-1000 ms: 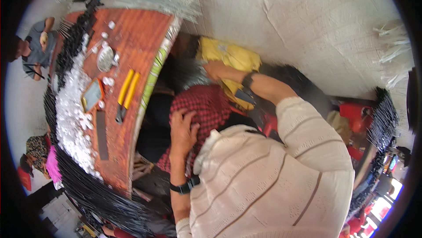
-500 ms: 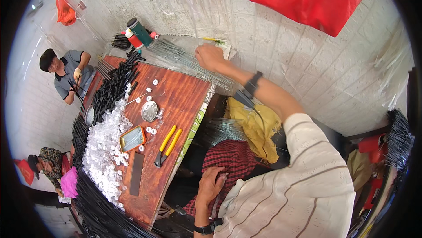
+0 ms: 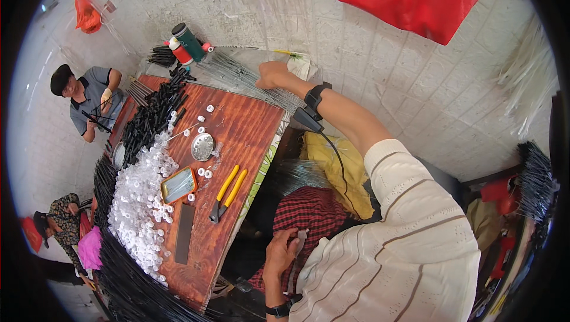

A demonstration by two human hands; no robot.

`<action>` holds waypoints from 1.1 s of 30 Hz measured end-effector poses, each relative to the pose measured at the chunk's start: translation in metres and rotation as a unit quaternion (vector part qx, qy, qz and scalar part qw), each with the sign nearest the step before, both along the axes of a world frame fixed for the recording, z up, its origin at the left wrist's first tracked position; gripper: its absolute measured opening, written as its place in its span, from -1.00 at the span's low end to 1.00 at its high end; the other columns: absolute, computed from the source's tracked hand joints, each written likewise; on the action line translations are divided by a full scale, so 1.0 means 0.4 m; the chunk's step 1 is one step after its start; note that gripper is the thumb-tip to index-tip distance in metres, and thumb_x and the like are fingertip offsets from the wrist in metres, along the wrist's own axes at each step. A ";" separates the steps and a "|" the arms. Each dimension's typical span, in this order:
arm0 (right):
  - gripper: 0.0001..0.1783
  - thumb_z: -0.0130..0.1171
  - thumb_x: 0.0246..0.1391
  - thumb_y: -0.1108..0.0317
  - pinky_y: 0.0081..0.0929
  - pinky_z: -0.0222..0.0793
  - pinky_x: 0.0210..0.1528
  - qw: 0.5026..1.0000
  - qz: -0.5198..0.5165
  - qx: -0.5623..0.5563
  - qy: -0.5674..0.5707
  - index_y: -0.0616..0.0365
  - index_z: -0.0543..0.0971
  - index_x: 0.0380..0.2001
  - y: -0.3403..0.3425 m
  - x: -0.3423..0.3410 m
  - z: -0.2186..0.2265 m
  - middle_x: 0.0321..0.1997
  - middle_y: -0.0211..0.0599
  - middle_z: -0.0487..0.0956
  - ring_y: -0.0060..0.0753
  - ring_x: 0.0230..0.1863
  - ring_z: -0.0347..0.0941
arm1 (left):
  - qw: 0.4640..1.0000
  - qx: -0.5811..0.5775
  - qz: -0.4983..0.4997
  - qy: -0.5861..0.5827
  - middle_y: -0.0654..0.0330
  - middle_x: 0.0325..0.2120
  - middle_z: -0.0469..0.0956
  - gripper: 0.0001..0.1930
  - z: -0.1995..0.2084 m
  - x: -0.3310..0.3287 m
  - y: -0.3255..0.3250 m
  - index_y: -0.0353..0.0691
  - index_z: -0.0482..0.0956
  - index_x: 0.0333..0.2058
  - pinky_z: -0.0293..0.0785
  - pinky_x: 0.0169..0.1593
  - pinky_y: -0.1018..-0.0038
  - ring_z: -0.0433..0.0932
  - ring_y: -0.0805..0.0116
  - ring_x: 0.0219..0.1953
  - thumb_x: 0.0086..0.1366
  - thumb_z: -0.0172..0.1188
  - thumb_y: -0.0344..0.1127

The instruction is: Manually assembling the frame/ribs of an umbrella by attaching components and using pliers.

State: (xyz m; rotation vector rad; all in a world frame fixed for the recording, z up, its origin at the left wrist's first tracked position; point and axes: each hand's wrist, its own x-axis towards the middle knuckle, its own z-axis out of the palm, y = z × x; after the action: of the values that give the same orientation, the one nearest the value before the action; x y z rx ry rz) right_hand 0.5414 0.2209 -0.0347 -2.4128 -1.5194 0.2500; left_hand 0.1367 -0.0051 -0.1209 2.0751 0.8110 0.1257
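My right hand (image 3: pixel 275 75) reaches over the bundle of thin metal rods (image 3: pixel 228 70) lying along the far edge of the table. Its fingers are curled down onto the rods, and the fingertips are partly hidden. Low in the view, my left hand (image 3: pixel 281 254) rests above a red and black checked cloth (image 3: pixel 312 208). Between its thumb and fingers is a small translucent plastic piece (image 3: pixel 301 240), too small to make out fully. Yellow-handled pliers (image 3: pixel 227 193) lie on the wooden table (image 3: pixel 252 129) between the two hands.
White and clear plastic caps (image 3: pixel 139 203) are heaped beside black tubes (image 3: pixel 155 108). A round metal dish (image 3: pixel 202 147), an orange-rimmed tray (image 3: pixel 179 185) and a dark flat bar (image 3: pixel 184 234) lie nearby. A yellow cloth (image 3: pixel 335 164) hangs below the table edge. Two people sit at the left.
My right hand has shifted slightly left and down onto the rods. My left hand has turned a little, and the plastic piece now shows at its fingers.
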 end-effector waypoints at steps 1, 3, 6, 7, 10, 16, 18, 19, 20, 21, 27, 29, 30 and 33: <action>-0.67 0.19 -0.11 0.33 -0.21 0.50 -0.14 1.000 0.008 0.004 -0.011 0.18 0.67 -0.22 0.004 -0.006 0.000 -0.15 -0.05 0.65 -0.07 -0.10 0.60 | 1.000 0.005 0.002 -0.004 -0.01 -0.19 0.57 -0.69 0.001 -0.001 -0.001 -0.27 0.56 -0.09 0.48 -0.05 0.34 0.56 0.02 -0.11 0.16 0.24 -0.46; -0.67 0.18 -0.10 0.33 -0.22 0.50 -0.15 1.000 0.005 -0.015 -0.027 0.17 0.68 -0.22 -0.003 0.005 0.005 -0.15 -0.06 0.65 -0.08 -0.09 0.60 | 1.000 0.003 -0.004 -0.005 -0.01 -0.19 0.56 -0.69 -0.007 -0.008 -0.004 -0.28 0.56 -0.09 0.48 -0.05 0.34 0.56 0.02 -0.11 0.16 0.24 -0.46; -0.65 0.18 -0.09 0.27 -0.22 0.51 -0.13 0.998 0.010 -0.042 -0.047 0.19 0.67 -0.22 0.008 0.027 -0.004 -0.13 -0.04 0.65 -0.07 -0.07 0.60 | 0.999 -0.002 -0.007 -0.031 -0.01 -0.20 0.56 -0.68 -0.033 -0.017 -0.005 -0.29 0.56 -0.08 0.48 -0.05 0.34 0.57 0.04 -0.11 0.15 0.24 -0.47; -0.62 0.20 -0.09 0.22 -0.21 0.51 -0.11 0.997 0.012 -0.055 -0.050 0.22 0.66 -0.21 0.011 0.033 -0.013 -0.13 -0.02 0.64 -0.04 -0.06 0.59 | 1.000 -0.011 -0.002 -0.028 0.00 -0.18 0.56 -0.68 -0.038 -0.022 -0.008 -0.26 0.55 -0.08 0.48 -0.04 0.31 0.56 0.02 -0.10 0.15 0.24 -0.45; -0.61 0.19 -0.10 0.22 -0.22 0.51 -0.11 0.997 0.027 -0.074 -0.025 0.24 0.65 -0.21 0.014 0.022 -0.005 -0.14 -0.01 0.64 -0.04 -0.06 0.59 | 1.000 -0.015 0.004 -0.024 0.01 -0.16 0.55 -0.67 -0.040 -0.023 -0.006 -0.23 0.55 -0.07 0.47 -0.02 0.29 0.54 0.01 -0.08 0.15 0.25 -0.42; -0.58 0.21 -0.11 0.18 -0.19 0.50 -0.14 0.998 0.007 -0.047 0.030 0.31 0.64 -0.27 -0.035 0.031 0.032 -0.21 0.05 0.64 -0.01 -0.13 0.60 | 1.000 -0.024 0.011 -0.009 0.01 -0.15 0.55 -0.66 -0.032 -0.025 -0.008 -0.22 0.56 -0.06 0.45 0.00 0.29 0.54 0.01 -0.05 0.15 0.25 -0.42; -0.67 0.18 -0.10 0.25 -0.18 0.50 -0.17 1.000 0.012 0.005 -0.028 0.27 0.66 -0.32 -0.040 0.030 0.018 -0.26 0.03 0.65 -0.02 -0.16 0.61 | 1.000 -0.028 0.011 -0.004 0.01 -0.15 0.55 -0.66 -0.031 -0.026 -0.009 -0.22 0.56 -0.06 0.45 0.01 0.29 0.54 0.02 -0.05 0.15 0.25 -0.41; -0.74 0.15 -0.09 0.31 -0.16 0.50 -0.20 0.995 0.017 0.057 -0.085 0.23 0.68 -0.37 -0.042 0.032 0.011 -0.31 0.01 0.66 -0.03 -0.19 0.61 | 0.999 -0.032 0.012 -0.003 0.01 -0.14 0.55 -0.66 -0.029 -0.026 -0.009 -0.22 0.56 -0.06 0.45 0.01 0.29 0.53 0.02 -0.04 0.15 0.25 -0.41; -0.74 0.15 -0.09 0.31 -0.16 0.50 -0.20 0.995 0.017 0.056 -0.086 0.23 0.68 -0.37 -0.039 0.035 0.008 -0.31 0.01 0.66 -0.03 -0.19 0.61 | 0.999 -0.037 0.015 -0.002 0.01 -0.14 0.55 -0.66 -0.029 -0.026 -0.009 -0.21 0.56 -0.06 0.45 0.02 0.29 0.53 0.02 -0.04 0.15 0.25 -0.41; -0.76 0.15 -0.10 0.34 -0.14 0.50 -0.22 0.989 0.042 0.089 -0.114 0.25 0.67 -0.39 -0.035 0.041 0.006 -0.32 0.02 0.66 -0.02 -0.21 0.62 | 0.999 -0.037 0.015 -0.002 0.01 -0.14 0.55 -0.66 -0.034 -0.027 -0.008 -0.21 0.56 -0.06 0.45 0.02 0.29 0.53 0.02 -0.04 0.15 0.25 -0.41; -0.81 0.12 -0.10 0.41 -0.09 0.49 -0.27 0.971 0.061 0.162 -0.164 0.30 0.62 -0.44 -0.046 0.034 0.024 -0.32 0.04 0.65 0.06 -0.27 0.61 | 1.000 -0.020 0.016 -0.008 0.02 -0.13 0.55 -0.66 -0.044 -0.028 -0.007 -0.21 0.55 -0.06 0.44 0.03 0.29 0.53 0.02 -0.04 0.15 0.25 -0.41; -0.81 0.12 -0.08 0.41 -0.07 0.49 -0.28 0.968 0.040 0.189 -0.158 0.32 0.61 -0.45 -0.043 0.042 0.005 -0.34 0.06 0.64 0.09 -0.29 0.61 | 1.000 -0.021 0.014 -0.013 0.03 -0.13 0.55 -0.66 -0.046 -0.027 -0.012 -0.21 0.55 -0.06 0.44 0.03 0.29 0.53 0.02 -0.04 0.15 0.25 -0.41; -0.81 0.10 -0.07 0.38 -0.06 0.47 -0.34 0.963 0.020 0.225 -0.144 0.33 0.57 -0.51 -0.035 0.053 -0.023 -0.43 0.07 0.62 0.12 -0.38 0.58 | 1.000 -0.021 0.012 -0.013 0.03 -0.13 0.55 -0.66 -0.046 -0.026 -0.015 -0.21 0.55 -0.06 0.44 0.03 0.29 0.53 0.02 -0.04 0.15 0.25 -0.41; -0.74 0.06 -0.01 0.34 -0.08 0.43 -0.47 0.977 0.003 0.215 -0.007 0.36 0.53 -0.58 -0.029 0.075 -0.036 -0.56 0.03 0.58 0.06 -0.54 0.54 | 1.000 -0.022 0.021 0.000 0.02 -0.12 0.55 -0.65 -0.044 -0.031 -0.013 -0.20 0.55 -0.04 0.44 0.04 0.28 0.53 0.02 -0.03 0.16 0.25 -0.40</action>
State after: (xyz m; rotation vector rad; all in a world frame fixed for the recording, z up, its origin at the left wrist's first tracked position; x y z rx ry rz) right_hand 0.5715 0.2095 -0.0492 -2.0694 -1.4135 -0.0898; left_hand 0.1243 -0.0101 -0.1385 2.0170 0.8500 0.1308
